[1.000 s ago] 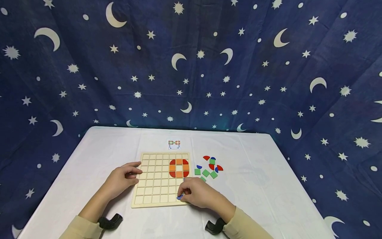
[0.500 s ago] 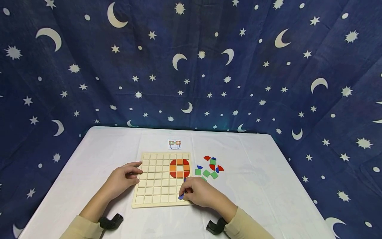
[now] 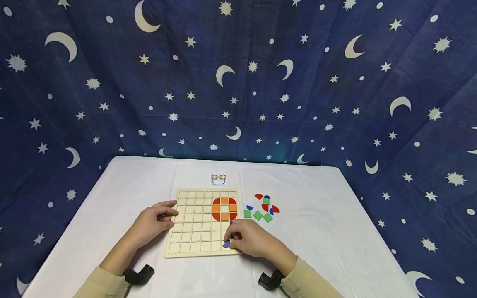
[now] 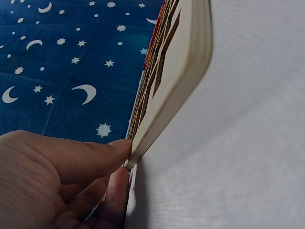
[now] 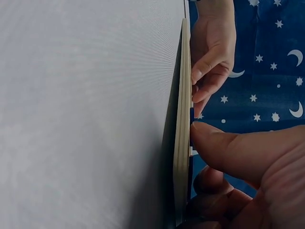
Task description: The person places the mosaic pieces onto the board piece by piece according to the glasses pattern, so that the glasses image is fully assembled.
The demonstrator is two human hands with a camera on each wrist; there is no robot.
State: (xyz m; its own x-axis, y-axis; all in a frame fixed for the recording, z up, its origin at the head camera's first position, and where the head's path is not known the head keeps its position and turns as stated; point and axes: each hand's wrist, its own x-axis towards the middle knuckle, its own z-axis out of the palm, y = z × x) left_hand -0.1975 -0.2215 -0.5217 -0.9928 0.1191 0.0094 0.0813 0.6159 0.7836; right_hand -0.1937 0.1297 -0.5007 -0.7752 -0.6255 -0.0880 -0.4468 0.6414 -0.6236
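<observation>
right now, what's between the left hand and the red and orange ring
Just bare board squares lie between the left hand and the ring, as the head view shows.

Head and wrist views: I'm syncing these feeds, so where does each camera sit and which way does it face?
Head: worn on the head, facing forward and down at the board; left hand, right hand and sleeves show.
Left wrist: worn there, facing the board's edge and starry backdrop; the left hand shows close up.
Right wrist: worn there, facing along the board's edge; the right hand shows close up, the left hand beyond.
Shared: head and right wrist views both show the board and both hands.
</observation>
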